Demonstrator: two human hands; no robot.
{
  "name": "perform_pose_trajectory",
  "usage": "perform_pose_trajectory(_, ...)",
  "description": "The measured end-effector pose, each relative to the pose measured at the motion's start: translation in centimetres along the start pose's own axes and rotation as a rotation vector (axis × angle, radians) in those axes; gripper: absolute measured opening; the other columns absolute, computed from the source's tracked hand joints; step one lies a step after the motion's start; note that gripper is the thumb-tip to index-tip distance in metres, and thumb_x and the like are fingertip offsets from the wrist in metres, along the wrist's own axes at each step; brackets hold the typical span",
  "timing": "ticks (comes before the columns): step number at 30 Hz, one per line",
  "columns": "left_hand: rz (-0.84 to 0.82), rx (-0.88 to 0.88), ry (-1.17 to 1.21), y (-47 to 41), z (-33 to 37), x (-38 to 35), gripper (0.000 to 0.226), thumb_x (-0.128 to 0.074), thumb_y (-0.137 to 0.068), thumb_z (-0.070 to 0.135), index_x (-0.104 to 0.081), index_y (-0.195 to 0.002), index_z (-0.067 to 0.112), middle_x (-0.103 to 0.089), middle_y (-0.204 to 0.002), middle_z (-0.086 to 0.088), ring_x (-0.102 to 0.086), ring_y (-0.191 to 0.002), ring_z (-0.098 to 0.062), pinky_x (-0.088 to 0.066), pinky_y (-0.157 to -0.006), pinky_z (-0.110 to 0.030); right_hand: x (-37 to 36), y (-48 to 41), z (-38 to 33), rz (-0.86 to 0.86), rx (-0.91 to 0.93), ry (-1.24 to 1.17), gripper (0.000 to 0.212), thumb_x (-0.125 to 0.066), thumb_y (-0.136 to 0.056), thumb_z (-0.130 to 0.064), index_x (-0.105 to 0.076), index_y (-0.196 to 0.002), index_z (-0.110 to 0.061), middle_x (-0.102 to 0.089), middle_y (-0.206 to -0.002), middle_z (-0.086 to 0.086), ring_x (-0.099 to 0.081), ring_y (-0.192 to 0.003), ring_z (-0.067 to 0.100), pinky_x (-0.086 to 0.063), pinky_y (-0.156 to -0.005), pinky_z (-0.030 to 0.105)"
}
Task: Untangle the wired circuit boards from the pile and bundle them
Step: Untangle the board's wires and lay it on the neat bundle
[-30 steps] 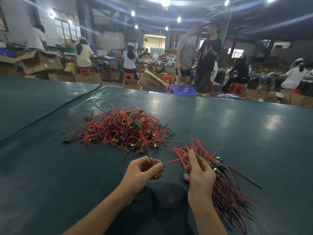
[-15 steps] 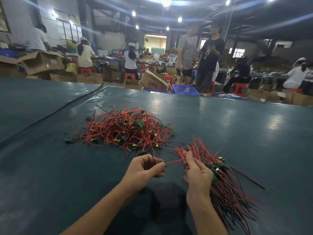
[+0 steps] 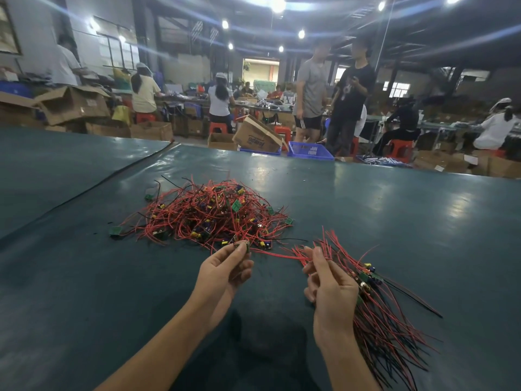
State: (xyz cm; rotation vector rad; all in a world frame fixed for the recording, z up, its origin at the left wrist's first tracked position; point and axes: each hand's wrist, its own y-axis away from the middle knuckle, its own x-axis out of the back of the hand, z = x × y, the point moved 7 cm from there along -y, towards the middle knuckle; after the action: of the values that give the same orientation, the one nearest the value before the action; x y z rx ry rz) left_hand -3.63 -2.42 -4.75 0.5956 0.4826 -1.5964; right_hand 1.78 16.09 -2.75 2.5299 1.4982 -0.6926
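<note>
My left grip point(image 3: 225, 273) pinches a small green circuit board point(image 3: 243, 246), just near the tangled red wired pile point(image 3: 208, 218). Its red wire point(image 3: 279, 253) runs to my right grip point(image 3: 329, 283), curled round a red-and-black wire bundle point(image 3: 380, 320) on the dark green bench point(image 3: 394, 221).

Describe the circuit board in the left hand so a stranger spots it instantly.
On the dark green table, look at the near edge of the tangled red pile. The left hand pinches one small green board there, its red wire stretching to the right hand; no other board is held singly.
</note>
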Motion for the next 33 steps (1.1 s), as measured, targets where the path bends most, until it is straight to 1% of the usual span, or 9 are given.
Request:
perform_pose_trajectory(5,-0.019,0.079,0.058,0.0,-0.1,-0.1,0.028,-0.058,-0.084,0.03,-0.068,-0.099,0.009,-0.071,-0.079,-0.002,-0.068,-0.065,-0.011,-0.055,-0.054,-0.021,-1.0,0.7,0.6,-0.125,0.005,-0.015,0.058,-0.045,-0.084,-0.063,-0.08,-0.087,-0.017,-0.064,-0.063,0.003,-0.041,-0.044,0.007,-0.031,-0.039,0.018)
perform_pose_trajectory(7,-0.065,0.109,0.118,0.0,-0.1,-0.4,0.033,-0.059,-0.081,0.031,-0.071,-0.102,0.008,-0.07,-0.081,-0.003,-0.068,-0.066,-0.011,-0.056,-0.056,-0.021,-1.2,0.8,0.9,-0.143,-0.015,0.005,0.06,-0.045,-0.086,-0.067,-0.079,-0.09,-0.019,-0.063,-0.063,0.002,-0.041,-0.044,0.007,-0.031,-0.039,0.018)
perform_pose_trajectory(15,-0.248,0.265,-0.083,0.2,-2.6,-1.5,0.034,-0.069,-0.074,0.034,-0.075,-0.096,0.009,-0.053,-0.063,0.002,-0.047,-0.05,-0.01,-0.046,-0.054,-0.023,-2.9,2.0,2.3,-0.239,-0.067,0.228,0.022,-0.067,-0.083,-0.039,-0.08,-0.076,-0.023,-0.058,-0.055,-0.007,-0.044,-0.044,0.001,-0.034,-0.042,0.014)
perform_pose_trajectory(18,-0.272,0.267,-0.159,0.2,-3.0,-1.2,0.041,-0.073,-0.07,0.035,-0.074,-0.108,0.019,-0.054,-0.061,0.001,-0.048,-0.052,-0.01,-0.047,-0.054,-0.023,-3.3,2.1,2.4,-0.24,-0.022,0.243,0.017,-0.07,-0.088,-0.017,-0.079,-0.077,-0.025,-0.072,-0.066,-0.008,-0.061,-0.058,-0.002,-0.047,-0.056,0.011)
perform_pose_trajectory(22,-0.216,0.281,-0.222,0.2,-3.0,-1.1,0.06,-0.081,-0.058,0.035,-0.07,-0.114,0.016,-0.059,-0.08,-0.013,-0.054,-0.065,-0.019,-0.051,-0.056,-0.027,-3.9,2.5,2.3,-0.272,0.03,0.281,0.013,-0.07,-0.089,-0.016,-0.08,-0.084,-0.023,-0.078,-0.083,0.001,-0.073,-0.08,0.013,-0.056,-0.072,0.02)
perform_pose_trajectory(25,-0.176,0.309,-0.166,0.6,-3.2,-1.1,0.045,-0.076,-0.067,0.036,-0.073,-0.107,0.015,-0.056,-0.061,-0.004,-0.053,-0.049,-0.012,-0.049,-0.049,-0.024,-3.4,2.5,2.2,-0.201,0.069,0.344,0.019,-0.07,-0.087,-0.028,-0.08,-0.071,-0.029,-0.076,-0.075,0.0,-0.07,-0.073,0.011,-0.055,-0.067,0.02)
perform_pose_trajectory(28,-0.152,0.338,-0.009,1.2,-3.8,-1.3,0.029,-0.064,-0.082,0.025,-0.069,-0.107,0.01,-0.058,-0.06,-0.003,-0.054,-0.046,-0.011,-0.051,-0.049,-0.022,-2.5,2.4,2.3,-0.07,0.041,0.285,0.022,-0.07,-0.085,-0.037,-0.079,-0.069,-0.025,-0.073,-0.067,0.0,-0.067,-0.065,0.01,-0.055,-0.064,0.025)
perform_pose_trajectory(31,-0.221,0.285,-0.203,1.9,-4.6,-1.8,0.019,-0.068,-0.079,0.021,-0.058,-0.091,0.01,-0.055,-0.063,-0.004,-0.051,-0.05,-0.012,-0.047,-0.051,-0.022,-1.9,2.6,1.5,0.035,0.109,0.236,0.026,-0.069,-0.087,-0.032,-0.077,-0.066,-0.02,-0.065,-0.055,-0.005,-0.056,-0.051,0.001,-0.046,-0.052,0.014)
perform_pose_trajectory(33,-0.312,0.196,-0.32,2.5,-4.5,-2.6,0.028,-0.076,-0.075,0.032,-0.056,-0.08,0.014,-0.054,-0.065,-0.005,-0.052,-0.055,-0.014,-0.047,-0.055,-0.024,-1.8,2.7,1.5,0.035,0.121,0.225,0.029,-0.067,-0.088,-0.028,-0.074,-0.064,-0.014,-0.064,-0.053,-0.002,-0.056,-0.049,0.004,-0.048,-0.049,0.018)
